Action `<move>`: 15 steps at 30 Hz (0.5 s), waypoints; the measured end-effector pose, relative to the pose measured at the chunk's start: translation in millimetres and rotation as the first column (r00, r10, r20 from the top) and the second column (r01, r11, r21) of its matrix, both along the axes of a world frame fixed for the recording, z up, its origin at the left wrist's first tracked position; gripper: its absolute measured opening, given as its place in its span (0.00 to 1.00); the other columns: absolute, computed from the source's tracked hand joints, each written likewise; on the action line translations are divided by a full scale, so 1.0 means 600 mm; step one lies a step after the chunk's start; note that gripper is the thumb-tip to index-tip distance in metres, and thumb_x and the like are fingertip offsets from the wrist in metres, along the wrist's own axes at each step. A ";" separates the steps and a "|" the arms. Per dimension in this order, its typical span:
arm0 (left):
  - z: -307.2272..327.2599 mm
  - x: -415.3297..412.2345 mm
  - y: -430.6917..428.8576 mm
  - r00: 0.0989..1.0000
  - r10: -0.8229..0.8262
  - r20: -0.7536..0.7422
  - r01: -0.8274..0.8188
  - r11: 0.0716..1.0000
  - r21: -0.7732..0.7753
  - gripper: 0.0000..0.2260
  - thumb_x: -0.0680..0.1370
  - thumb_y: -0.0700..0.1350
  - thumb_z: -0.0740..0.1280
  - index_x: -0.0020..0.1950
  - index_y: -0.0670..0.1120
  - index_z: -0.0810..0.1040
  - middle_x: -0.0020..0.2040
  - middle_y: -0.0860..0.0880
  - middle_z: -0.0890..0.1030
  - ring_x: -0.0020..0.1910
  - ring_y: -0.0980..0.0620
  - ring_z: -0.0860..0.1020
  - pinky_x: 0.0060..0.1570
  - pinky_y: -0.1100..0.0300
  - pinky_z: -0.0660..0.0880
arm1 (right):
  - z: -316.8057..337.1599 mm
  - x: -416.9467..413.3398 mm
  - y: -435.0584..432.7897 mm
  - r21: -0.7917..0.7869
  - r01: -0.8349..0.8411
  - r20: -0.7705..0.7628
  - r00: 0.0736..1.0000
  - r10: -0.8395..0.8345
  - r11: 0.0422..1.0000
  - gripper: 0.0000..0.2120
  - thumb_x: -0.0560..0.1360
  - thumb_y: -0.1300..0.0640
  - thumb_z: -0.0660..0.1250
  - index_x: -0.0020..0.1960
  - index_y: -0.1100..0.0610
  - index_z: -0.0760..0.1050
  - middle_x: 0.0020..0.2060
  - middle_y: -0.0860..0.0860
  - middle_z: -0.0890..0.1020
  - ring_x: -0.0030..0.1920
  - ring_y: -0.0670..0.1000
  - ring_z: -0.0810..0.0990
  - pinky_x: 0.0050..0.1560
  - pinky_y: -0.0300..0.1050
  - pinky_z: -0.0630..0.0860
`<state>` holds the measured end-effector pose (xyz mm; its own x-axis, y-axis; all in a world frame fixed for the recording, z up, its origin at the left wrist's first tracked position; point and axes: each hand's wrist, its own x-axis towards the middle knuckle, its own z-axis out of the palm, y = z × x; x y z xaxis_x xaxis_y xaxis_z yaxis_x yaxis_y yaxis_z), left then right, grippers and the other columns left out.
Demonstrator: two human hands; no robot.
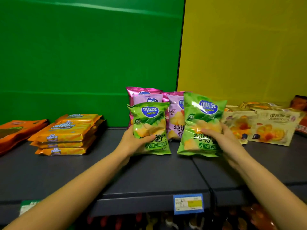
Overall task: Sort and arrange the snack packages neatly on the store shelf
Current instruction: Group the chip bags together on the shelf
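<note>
Where the dark shelf [149, 176] began at far left, a pile of orange pouches [18, 131] lay flat, w/ a stack of Cal Cheese wafer packs [66, 135] just beside it, both in front of the green back panel [83, 63]. Nr the middle, the left hand [132, 143] held the left green chip bag [150, 128] by its lower left edge, thumb curled across the front & fingers hidden behind. The bag stood upright, its bottom seam at shelf level; whether it rested there I couldn't tell. Behind it stood pink-purple chip bags [174, 117] w/ the same brand logo, upright near the back & partly covered by the green ones. Just to the right, across a narrow gap, the right green chip bag [201, 125] was tilted a little, gripped at its right side by the right hand [222, 138], thumb pressed on the front, other fingers round the back. Below that bag, on the shelf's front lip, sat a blue-bordered price tag [188, 204]. Further right, in front of the yellow back panel [249, 47], pale snack packs [272, 130] lay flat & overlapping, one w/ its print upside down to the viewer, & a red-orange pack [299, 102] sat at the far edge. The tier below was too dark to make out.
</note>
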<state>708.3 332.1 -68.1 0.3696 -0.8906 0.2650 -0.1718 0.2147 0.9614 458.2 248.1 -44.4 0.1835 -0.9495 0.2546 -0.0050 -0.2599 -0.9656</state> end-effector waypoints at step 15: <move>-0.015 -0.024 0.005 0.977 0.153 0.151 -0.140 0.986 -0.090 0.21 0.72 0.42 0.71 0.62 0.42 0.69 0.53 0.49 0.79 0.49 0.58 0.79 0.46 0.70 0.77 | -0.040 0.056 -0.032 -0.104 -0.227 -0.109 0.970 0.215 0.968 0.24 0.72 0.51 0.69 0.58 0.46 0.56 0.64 0.49 0.72 0.64 0.50 0.73 0.67 0.52 0.69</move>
